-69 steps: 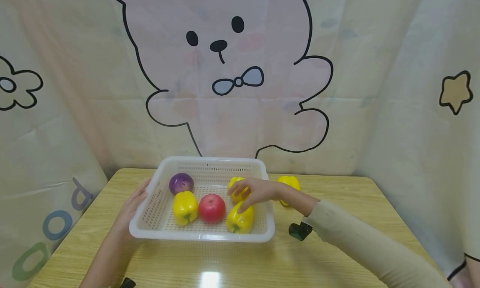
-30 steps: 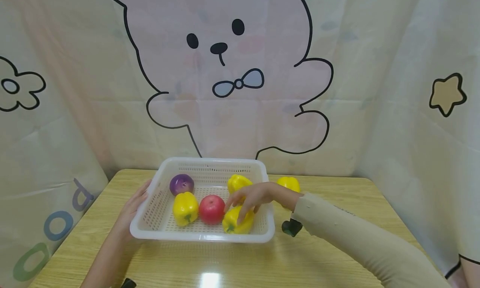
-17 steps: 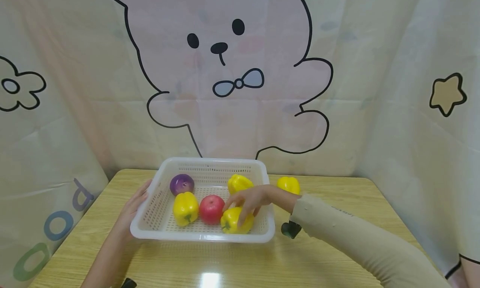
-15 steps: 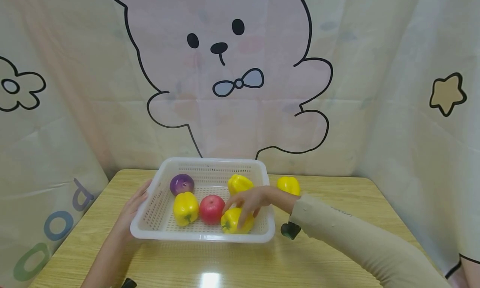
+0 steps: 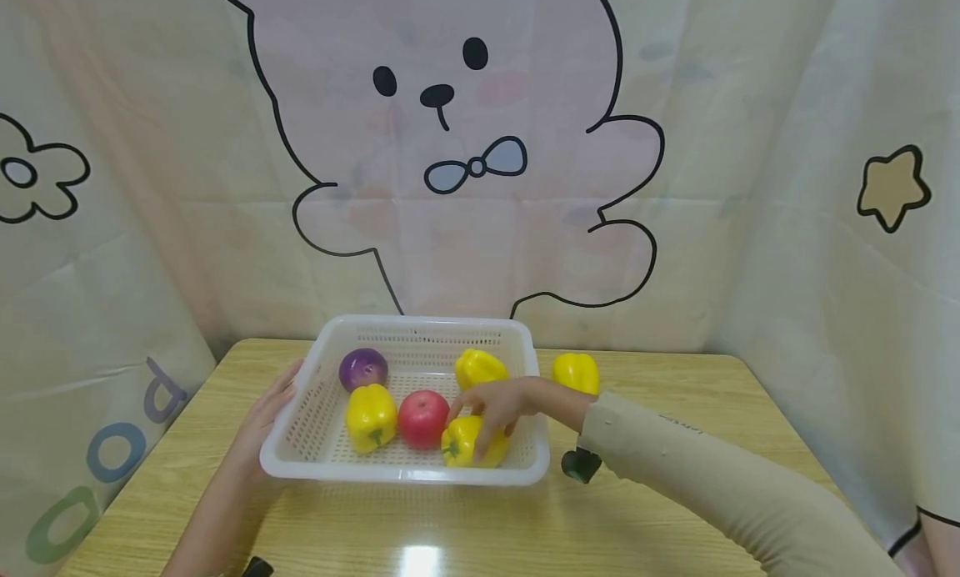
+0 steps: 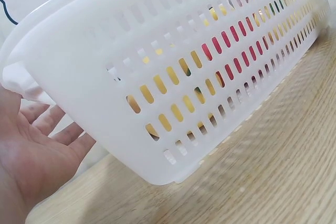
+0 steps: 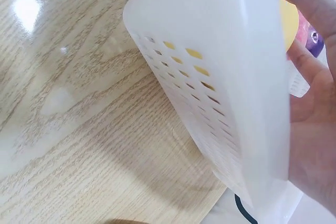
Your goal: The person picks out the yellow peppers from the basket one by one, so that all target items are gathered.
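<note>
A white perforated plastic basket (image 5: 405, 474) stands on the table. Its front right corner holds a yellow bell pepper (image 5: 459, 444), lying on its side with its stem end to the left. My right hand (image 5: 504, 403) reaches over the basket's right wall and grips that pepper, thumb in front and fingers behind. Against the left wall my left hand (image 5: 258, 423) rests with fingers fairly straight; in the left wrist view these fingers (image 6: 73, 132) lie along the basket's end. Inside are also a red round fruit (image 5: 423, 419), two more yellow bell peppers (image 5: 371, 418) and a purple round item (image 5: 363, 369).
Another yellow bell pepper (image 5: 576, 372) lies on the wooden table (image 5: 660, 444) beyond my right wrist, outside the basket. A printed curtain (image 5: 465, 252) hangs right behind the table's back edge.
My right hand has come down from over the right-hand peppers onto the front one and now grips it. That pepper has turned and shifted slightly left. My left hand stays at the basket.
</note>
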The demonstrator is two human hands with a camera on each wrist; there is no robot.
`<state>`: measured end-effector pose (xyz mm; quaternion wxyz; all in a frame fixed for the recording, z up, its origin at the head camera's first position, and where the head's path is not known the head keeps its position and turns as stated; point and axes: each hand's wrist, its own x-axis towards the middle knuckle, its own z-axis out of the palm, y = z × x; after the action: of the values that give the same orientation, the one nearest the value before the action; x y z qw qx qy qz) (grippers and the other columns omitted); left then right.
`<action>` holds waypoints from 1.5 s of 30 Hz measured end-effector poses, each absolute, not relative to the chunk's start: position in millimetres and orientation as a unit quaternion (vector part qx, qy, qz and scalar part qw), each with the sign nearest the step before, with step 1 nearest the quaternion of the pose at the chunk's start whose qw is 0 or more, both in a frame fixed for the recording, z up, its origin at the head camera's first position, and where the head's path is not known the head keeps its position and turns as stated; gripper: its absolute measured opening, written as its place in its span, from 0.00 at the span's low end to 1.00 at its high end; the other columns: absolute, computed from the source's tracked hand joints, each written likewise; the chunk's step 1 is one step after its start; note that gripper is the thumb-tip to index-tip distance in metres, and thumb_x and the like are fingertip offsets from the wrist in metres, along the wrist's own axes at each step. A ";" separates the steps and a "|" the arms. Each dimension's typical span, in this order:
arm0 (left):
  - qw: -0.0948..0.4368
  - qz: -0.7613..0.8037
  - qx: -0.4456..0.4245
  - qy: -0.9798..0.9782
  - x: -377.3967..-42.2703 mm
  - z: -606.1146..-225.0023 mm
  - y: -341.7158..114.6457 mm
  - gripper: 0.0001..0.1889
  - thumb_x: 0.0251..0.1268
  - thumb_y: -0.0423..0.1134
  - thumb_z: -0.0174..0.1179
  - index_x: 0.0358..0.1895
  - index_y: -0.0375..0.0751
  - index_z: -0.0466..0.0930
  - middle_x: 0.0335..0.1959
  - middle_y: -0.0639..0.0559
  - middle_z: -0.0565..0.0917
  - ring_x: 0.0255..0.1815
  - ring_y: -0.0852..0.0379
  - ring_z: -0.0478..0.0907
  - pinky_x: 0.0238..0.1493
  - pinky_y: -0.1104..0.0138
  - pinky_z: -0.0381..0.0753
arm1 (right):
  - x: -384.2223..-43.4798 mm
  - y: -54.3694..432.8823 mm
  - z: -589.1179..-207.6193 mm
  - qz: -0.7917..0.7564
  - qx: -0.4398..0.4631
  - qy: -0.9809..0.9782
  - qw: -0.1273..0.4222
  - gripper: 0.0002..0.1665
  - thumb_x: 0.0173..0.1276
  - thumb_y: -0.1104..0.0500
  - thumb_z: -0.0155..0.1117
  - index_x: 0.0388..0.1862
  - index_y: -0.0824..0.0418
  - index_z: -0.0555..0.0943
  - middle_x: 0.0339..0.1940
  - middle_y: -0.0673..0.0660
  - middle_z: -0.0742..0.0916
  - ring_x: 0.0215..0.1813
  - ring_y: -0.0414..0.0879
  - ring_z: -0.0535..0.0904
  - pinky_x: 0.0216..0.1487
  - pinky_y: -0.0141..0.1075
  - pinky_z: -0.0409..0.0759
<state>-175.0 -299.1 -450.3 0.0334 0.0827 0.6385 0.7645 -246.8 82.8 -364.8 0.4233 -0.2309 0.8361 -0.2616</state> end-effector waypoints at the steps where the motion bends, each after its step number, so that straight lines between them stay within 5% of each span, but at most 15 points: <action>1: 0.034 0.766 0.084 0.636 -175.0 -450.3 -299.3 0.23 0.90 0.44 0.37 0.79 0.70 0.63 0.63 0.75 0.81 0.58 0.65 0.83 0.53 0.67 0.85 | -246.5 82.9 -364.0 -0.262 -0.231 0.837 0.422 0.32 0.59 0.57 0.83 0.61 0.43 0.81 0.59 0.52 0.81 0.58 0.48 0.76 0.54 0.46 0.86; 10: 0.033 0.764 0.079 0.640 -175.9 -449.5 -297.7 0.28 0.90 0.44 0.37 0.87 0.58 0.52 0.63 0.76 0.81 0.59 0.66 0.83 0.54 0.68 0.85 | -247.6 83.6 -357.1 -0.259 -0.234 0.842 0.412 0.29 0.63 0.53 0.81 0.60 0.46 0.78 0.59 0.52 0.83 0.59 0.48 0.79 0.54 0.52 0.88; 19: 0.026 0.761 0.066 0.645 -173.6 -449.8 -298.2 0.22 0.90 0.44 0.38 0.78 0.71 0.64 0.62 0.75 0.81 0.58 0.66 0.83 0.52 0.68 0.85 | -247.3 86.0 -350.4 -0.268 -0.240 0.845 0.395 0.26 0.63 0.52 0.80 0.59 0.46 0.80 0.60 0.53 0.82 0.59 0.49 0.78 0.54 0.49 0.87; 30: 0.036 0.753 0.068 0.653 -175.0 -447.2 -297.2 0.28 0.90 0.46 0.38 0.87 0.56 0.49 0.62 0.77 0.80 0.58 0.67 0.83 0.53 0.68 0.85 | -252.1 89.3 -349.1 -0.269 -0.249 0.850 0.377 0.30 0.62 0.48 0.79 0.64 0.44 0.81 0.61 0.54 0.81 0.58 0.49 0.77 0.53 0.46 0.85; 40: 0.034 0.753 0.062 0.654 -174.6 -447.5 -298.1 0.25 0.90 0.46 0.38 0.83 0.64 0.57 0.62 0.78 0.80 0.57 0.67 0.83 0.53 0.68 0.85 | -254.7 93.1 -344.7 -0.274 -0.263 0.849 0.368 0.30 0.63 0.47 0.78 0.64 0.43 0.81 0.63 0.56 0.81 0.57 0.50 0.78 0.51 0.44 0.86; 45: 0.032 0.751 0.056 0.658 -175.2 -447.1 -296.9 0.27 0.90 0.47 0.38 0.86 0.61 0.52 0.62 0.78 0.80 0.58 0.68 0.83 0.53 0.69 0.85 | -254.3 95.2 -342.2 -0.281 -0.270 0.848 0.359 0.31 0.63 0.47 0.78 0.66 0.44 0.81 0.62 0.56 0.81 0.57 0.49 0.79 0.50 0.43 0.87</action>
<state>-175.2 -296.9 -447.1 0.0320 0.0563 0.6576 0.7506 -254.3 95.2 -342.2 0.3588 -0.2700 0.8482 -0.2809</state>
